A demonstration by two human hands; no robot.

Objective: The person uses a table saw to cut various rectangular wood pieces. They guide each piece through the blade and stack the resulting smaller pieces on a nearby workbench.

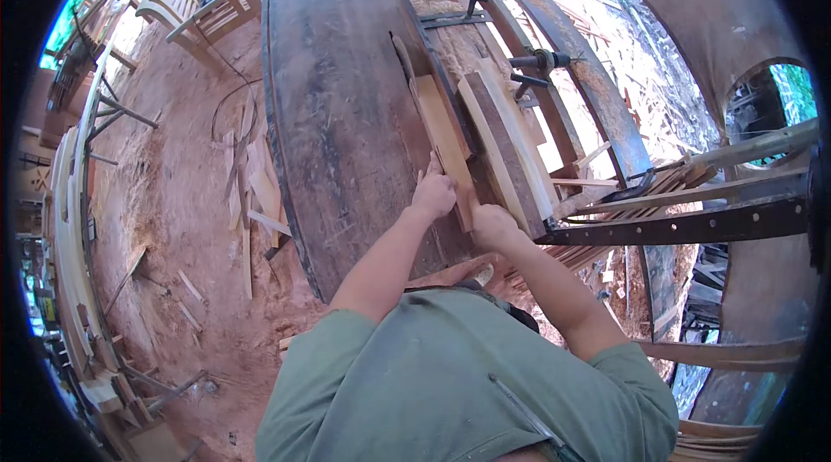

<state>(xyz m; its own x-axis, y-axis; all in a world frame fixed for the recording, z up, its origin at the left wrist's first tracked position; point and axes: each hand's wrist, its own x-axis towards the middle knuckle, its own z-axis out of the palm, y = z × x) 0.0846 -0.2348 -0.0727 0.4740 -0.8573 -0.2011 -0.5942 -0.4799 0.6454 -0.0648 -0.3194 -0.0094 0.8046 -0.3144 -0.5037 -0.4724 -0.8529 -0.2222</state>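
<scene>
A light wooden board (444, 140) lies lengthwise on the dark worn worktable (333, 116), along a dark straight fence (435, 64). My left hand (433, 191) is at the board's left side, index finger stretched forward along it and the other fingers curled against it. Around the near end of the board my right hand (495, 227) is closed, its fingers partly hidden. A thin pale strip (403, 60) stands at the board's far end, next to a dark slot in the tabletop. Whether a blade is there I cannot make out.
Right of the fence lie more long boards (495, 146), sawdust and a T-handled clamp (472, 5). A dark perforated metal bar (692, 221) juts out to the right. Wooden chairs (173, 5) stand far left, with offcuts (264, 185) and a cable on the earthen floor.
</scene>
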